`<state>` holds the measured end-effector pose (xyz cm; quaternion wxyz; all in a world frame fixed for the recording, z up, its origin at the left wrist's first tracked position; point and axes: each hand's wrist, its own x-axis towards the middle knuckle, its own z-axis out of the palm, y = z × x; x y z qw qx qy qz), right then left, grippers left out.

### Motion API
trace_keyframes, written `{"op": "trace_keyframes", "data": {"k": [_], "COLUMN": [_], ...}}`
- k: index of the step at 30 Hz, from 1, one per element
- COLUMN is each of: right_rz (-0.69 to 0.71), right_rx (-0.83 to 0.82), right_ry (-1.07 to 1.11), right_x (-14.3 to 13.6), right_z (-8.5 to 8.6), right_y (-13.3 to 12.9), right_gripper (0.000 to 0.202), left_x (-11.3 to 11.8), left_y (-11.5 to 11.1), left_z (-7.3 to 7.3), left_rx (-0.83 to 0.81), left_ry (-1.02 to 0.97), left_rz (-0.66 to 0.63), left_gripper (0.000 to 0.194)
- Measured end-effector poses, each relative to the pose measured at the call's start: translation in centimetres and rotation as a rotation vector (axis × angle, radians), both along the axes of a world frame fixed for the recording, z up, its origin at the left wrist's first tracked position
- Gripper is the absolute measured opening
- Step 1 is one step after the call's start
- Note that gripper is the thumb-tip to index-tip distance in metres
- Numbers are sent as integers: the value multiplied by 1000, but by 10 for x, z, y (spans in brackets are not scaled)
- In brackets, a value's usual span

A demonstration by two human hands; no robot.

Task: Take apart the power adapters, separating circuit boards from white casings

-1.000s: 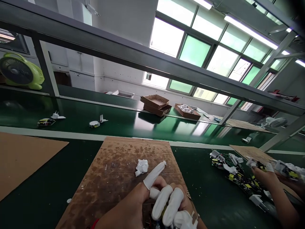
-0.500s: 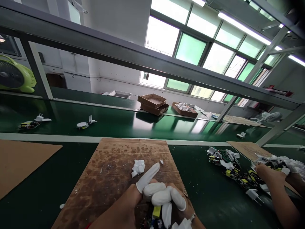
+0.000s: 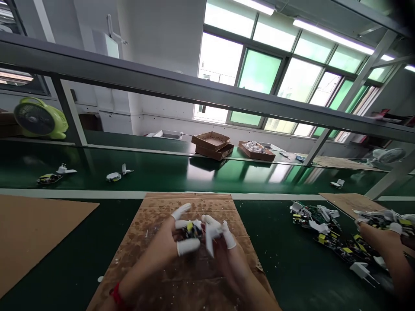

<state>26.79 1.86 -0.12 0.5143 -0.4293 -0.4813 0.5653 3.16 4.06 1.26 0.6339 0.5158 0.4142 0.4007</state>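
Note:
Above the stained cardboard sheet (image 3: 136,268), my left hand (image 3: 167,239) is closed around a small circuit board (image 3: 192,230) with a yellow component. White finger covers sit on its fingertips, and a red band is on the wrist. Close beside it, my right hand (image 3: 232,255) pinches a white plastic plug piece (image 3: 211,235), its fingers also in white covers. Thin wires seem to run between board and plug piece, though motion blurs this. The small white scraps lying on the cardboard earlier cannot be made out behind my hands.
On the right lies a pile of circuit boards (image 3: 343,246) with white plug pieces; a co-worker's hand (image 3: 378,235) works there. Two board-and-plug sets, one a circuit board (image 3: 49,179), rest on the green belt (image 3: 155,172). Cardboard trays (image 3: 212,153) and a green fan (image 3: 40,119) stand behind.
Both hands have moved up and forward over the cardboard and apart from each other, bringing the circuit board and plug piece along. The camera view has shifted slightly.

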Motion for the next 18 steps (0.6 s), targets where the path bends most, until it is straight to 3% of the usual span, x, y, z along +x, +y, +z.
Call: {"op": "trace_keyframes", "data": {"k": [3, 7, 9, 11, 12, 15, 18], "right_rz": [-41, -75, -68, -50, -41, -44, -68], "right_rx": [-34, -108, -91, -54, -32, 13, 28], "right_ry": [138, 306, 276, 206, 160, 5, -87], "right_x": [-55, -65, -59, -53, -52, -48, -45], "right_z": [-22, -27, -25, -24, -24, -26, -26], "right_y": [5, 6, 7, 9, 11, 18, 22], "right_gripper": [48, 51, 48, 42, 38, 31, 30], "left_x": [-17, -33, -32, -24, -19, -6, -5], "left_y": [24, 34, 29, 22, 19, 15, 19], "left_z": [-1, 10, 17, 19, 18, 4, -12], "left_rx": [-173, -76, -18, 32, 62, 250, 413], "left_ry": [-158, -360, -391, -292, -171, 440, 857], "left_rz": [449, 610, 585, 474, 391, 132, 46], "left_gripper": [66, 46, 41, 40, 44, 49, 41]}}
